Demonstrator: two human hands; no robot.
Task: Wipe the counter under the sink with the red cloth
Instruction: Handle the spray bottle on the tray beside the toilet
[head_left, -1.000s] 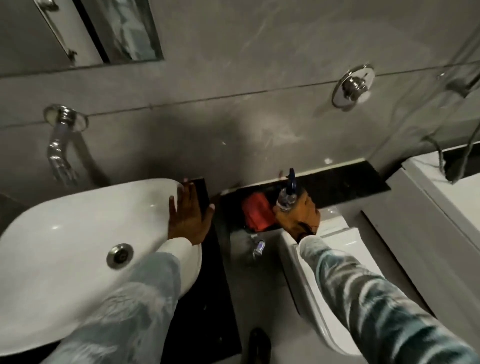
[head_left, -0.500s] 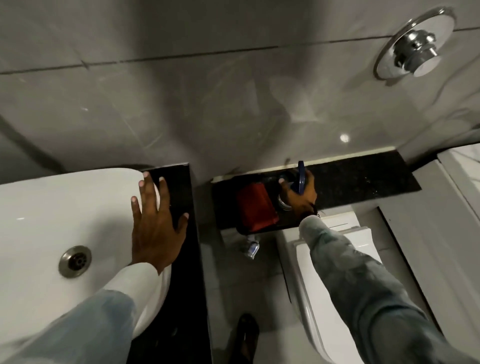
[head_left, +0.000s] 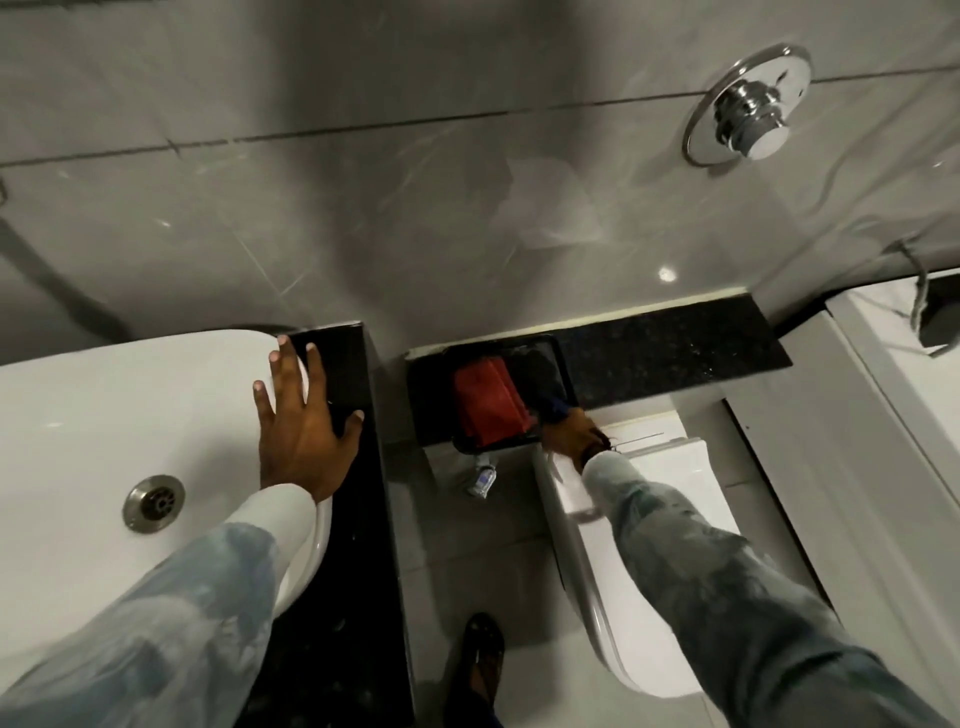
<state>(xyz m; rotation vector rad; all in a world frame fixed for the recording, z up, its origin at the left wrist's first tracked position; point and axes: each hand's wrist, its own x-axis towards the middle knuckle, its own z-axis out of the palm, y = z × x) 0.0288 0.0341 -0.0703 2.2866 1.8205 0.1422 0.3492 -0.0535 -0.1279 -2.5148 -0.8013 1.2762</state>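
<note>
- Red cloth (head_left: 488, 405) lies in the black tray (head_left: 434, 410) as before; our right hand (head_left: 571, 434) has sunk lower, grip blurred, cannot tell
- our left hand (head_left: 301, 426) stays spread flat on the sink (head_left: 78, 441) rim, holding nothing

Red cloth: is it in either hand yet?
No. The red cloth lies in the black tray; the left hand rests on the sink, the right hand beside the cloth.

The right hand's (head_left: 569, 436) fingers blur into a dark blue thing (head_left: 551, 404) in the black tray (head_left: 524, 345), so its grip cannot be told.
</note>
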